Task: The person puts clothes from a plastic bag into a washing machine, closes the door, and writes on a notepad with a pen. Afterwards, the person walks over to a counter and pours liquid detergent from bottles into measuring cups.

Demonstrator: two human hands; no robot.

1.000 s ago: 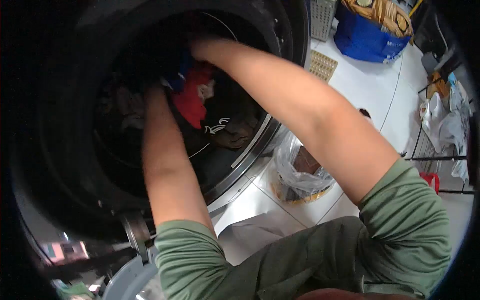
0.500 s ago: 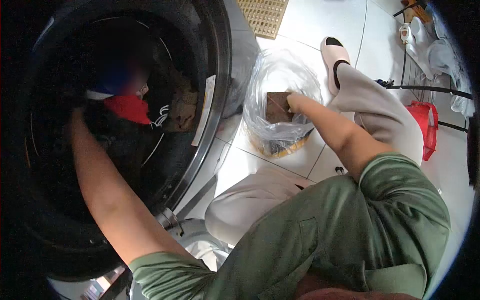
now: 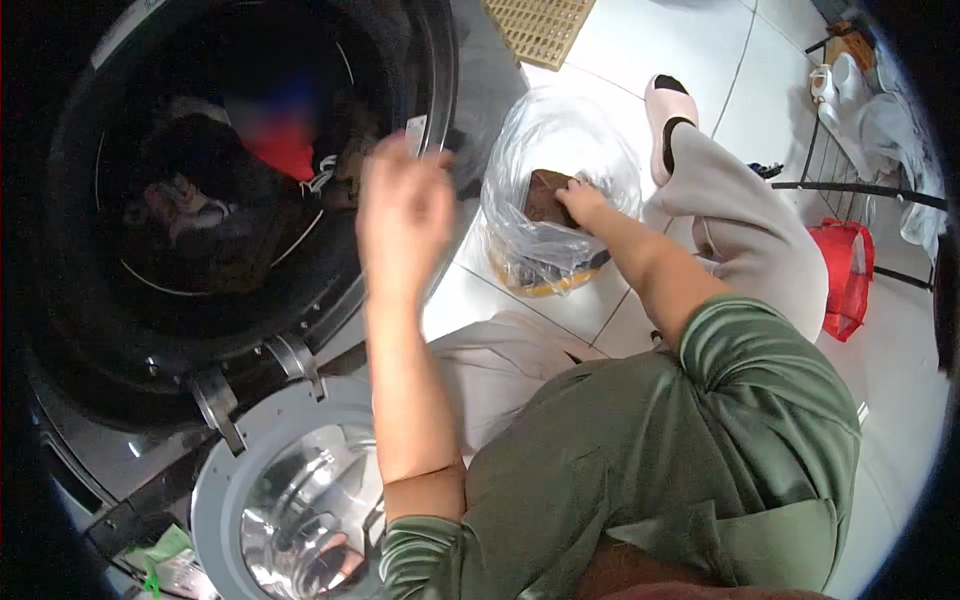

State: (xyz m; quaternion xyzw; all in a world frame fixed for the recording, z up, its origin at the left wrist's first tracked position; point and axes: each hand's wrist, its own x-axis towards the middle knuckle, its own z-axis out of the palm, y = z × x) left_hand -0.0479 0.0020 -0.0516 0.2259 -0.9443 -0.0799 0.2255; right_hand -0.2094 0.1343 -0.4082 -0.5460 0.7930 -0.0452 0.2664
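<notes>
My left hand (image 3: 405,205) is raised in front of the black drum's rim, blurred by motion, with its fingers bent; what it holds, if anything, is not clear. Down in a plastic-lined bin (image 3: 510,235), my right hand (image 3: 582,203) has its fingers on a brown item (image 3: 546,196). Inside the dark drum (image 3: 130,225) lie a red cloth (image 3: 285,150) with white cords (image 3: 322,175) beside it and a pale patterned garment (image 3: 185,205). The round glass door (image 3: 215,510) hangs open below the drum.
A beige perforated mat (image 3: 540,28) lies on the white tiles at the top. My foot in a pale slipper (image 3: 670,125) is right of the bin. Further right are a red bag (image 3: 848,275) and a wire rack (image 3: 845,170) with white shoes and plastic bags.
My right hand has gone from the drum to the bin. My left hand has come out of the drum to its right edge. The view has shifted, showing more of the glass door.
</notes>
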